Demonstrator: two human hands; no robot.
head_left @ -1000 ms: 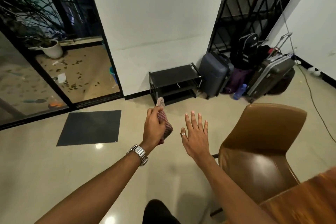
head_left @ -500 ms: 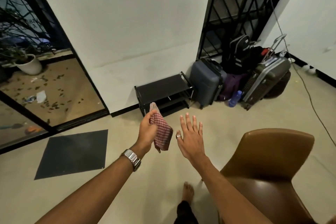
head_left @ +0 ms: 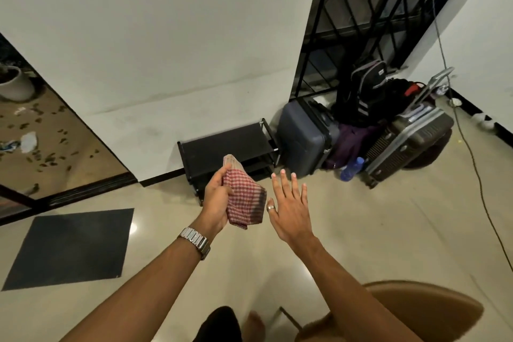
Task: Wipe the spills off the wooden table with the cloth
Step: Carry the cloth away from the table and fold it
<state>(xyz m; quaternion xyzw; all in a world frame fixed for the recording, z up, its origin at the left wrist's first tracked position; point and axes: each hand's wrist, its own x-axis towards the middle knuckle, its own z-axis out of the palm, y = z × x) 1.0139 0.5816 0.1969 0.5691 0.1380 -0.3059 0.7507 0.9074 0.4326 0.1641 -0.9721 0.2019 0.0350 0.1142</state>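
Note:
My left hand (head_left: 218,198), with a metal watch on its wrist, grips a folded red-and-white checked cloth (head_left: 244,197) held up in front of me over the floor. My right hand (head_left: 290,207) is flat and open just to the right of the cloth, fingers spread, a ring on one finger, holding nothing. The wooden table and the spills are out of view.
A brown chair (head_left: 422,311) is at the bottom right. Ahead stand a low black shoe rack (head_left: 230,147), suitcases (head_left: 305,137) and bags against the wall. A dark floor mat (head_left: 69,247) lies at the left. A cable (head_left: 472,164) runs across the floor at the right.
The view has moved forward and left: the chair slid toward the bottom right and the wooden table edge left the frame. Both hands kept their pose, the cloth now more exposed.

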